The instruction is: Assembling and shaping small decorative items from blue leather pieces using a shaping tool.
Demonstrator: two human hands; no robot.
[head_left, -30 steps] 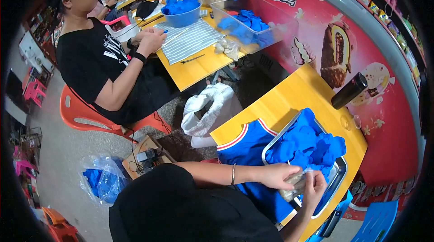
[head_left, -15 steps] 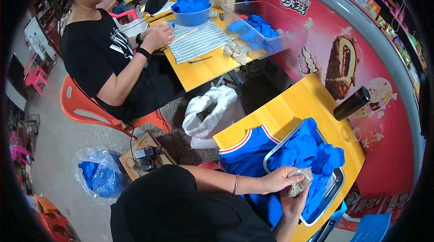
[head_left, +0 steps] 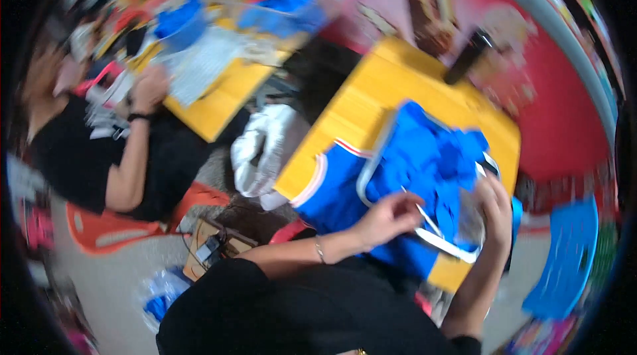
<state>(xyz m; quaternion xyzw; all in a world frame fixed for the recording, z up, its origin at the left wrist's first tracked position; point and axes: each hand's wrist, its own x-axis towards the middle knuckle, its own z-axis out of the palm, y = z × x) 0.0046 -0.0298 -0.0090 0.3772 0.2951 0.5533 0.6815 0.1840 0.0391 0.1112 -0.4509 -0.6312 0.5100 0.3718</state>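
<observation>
My left hand [head_left: 391,217] is over the near left side of the tray, its fingers curled together. A thin white strip [head_left: 430,221] runs by its fingertips; blur hides whether they hold it. At the tray's right edge is my right hand [head_left: 494,206], fingers bent and smeared by motion. A clear plastic bag [head_left: 472,219] lies against its palm side; whether the hand grips it cannot be made out. Blue cloth pieces [head_left: 424,149] are heaped in the white-rimmed tray [head_left: 363,186]. Left of it, a blue garment [head_left: 335,179] with red and white trim lies partly under the tray.
A black bottle [head_left: 468,56] stands at the yellow table's [head_left: 358,96] far edge. A white sack [head_left: 255,152] is on the floor to the left. Another person [head_left: 86,149] sits at a second table with blue cloth in tubs. A blue chair [head_left: 564,259] stands at the right.
My hands have moved apart; both were at the plastic bag, which is now beside my right hand. The view has swung, so the table sits higher in it.
</observation>
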